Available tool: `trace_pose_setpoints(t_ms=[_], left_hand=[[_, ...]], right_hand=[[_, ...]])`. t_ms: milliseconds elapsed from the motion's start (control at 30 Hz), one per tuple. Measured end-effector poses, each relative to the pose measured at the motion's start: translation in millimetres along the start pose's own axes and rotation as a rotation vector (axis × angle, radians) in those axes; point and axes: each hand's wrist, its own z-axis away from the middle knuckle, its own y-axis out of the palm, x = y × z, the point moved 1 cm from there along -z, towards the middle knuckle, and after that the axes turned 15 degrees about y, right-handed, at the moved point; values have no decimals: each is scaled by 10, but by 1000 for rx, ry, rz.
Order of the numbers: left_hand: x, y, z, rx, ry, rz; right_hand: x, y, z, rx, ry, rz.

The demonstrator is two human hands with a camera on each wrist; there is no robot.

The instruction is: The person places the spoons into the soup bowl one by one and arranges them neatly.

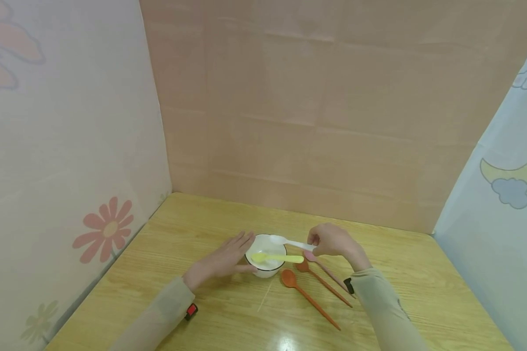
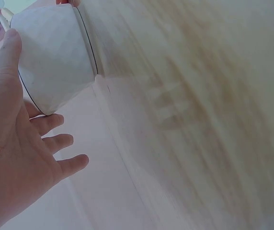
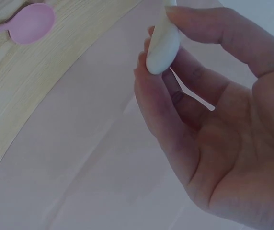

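A white bowl (image 1: 268, 273) with a dark rim stands on the table. My left hand (image 1: 224, 258) rests against its left side, thumb at the front and straight fingers at the far side; the left wrist view shows these fingers (image 2: 60, 142) spread. With thumb and fingers, my right hand (image 1: 332, 240) pinches the handle end of a white spoon (image 3: 163, 52). That spoon's head (image 1: 278, 239) is over the bowl's far part; whether it touches the bowl I cannot tell. A yellow spoon (image 1: 274, 258) lies in the bowl, its handle sticking out over the right rim.
Right of the bowl, two orange-brown spoons, one nearer (image 1: 309, 300) and one farther (image 1: 327, 285), lie slantwise on the wooden table (image 1: 228, 317). A pink spoon (image 3: 31, 24) lies beside them, near my right hand. Patterned side walls and a tan back wall enclose the table.
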Motion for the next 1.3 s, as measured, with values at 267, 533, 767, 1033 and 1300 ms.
trace_pose_setpoints(t_ms=[267, 533, 767, 1033, 1300], left_hand=[[4, 8, 14, -4, 6, 7], [6, 16, 22, 0, 2, 3], [7, 25, 27, -2, -4, 3], [5, 27, 28, -1, -14, 3], [22, 16, 5, -9, -2, -10]], right_hand=[[62, 46, -42, 14, 12, 26], [124, 69, -54, 25, 39, 43], [177, 79, -74, 22, 20, 84], [249, 61, -70, 31, -3, 82], [313, 83, -101, 49, 6, 99]])
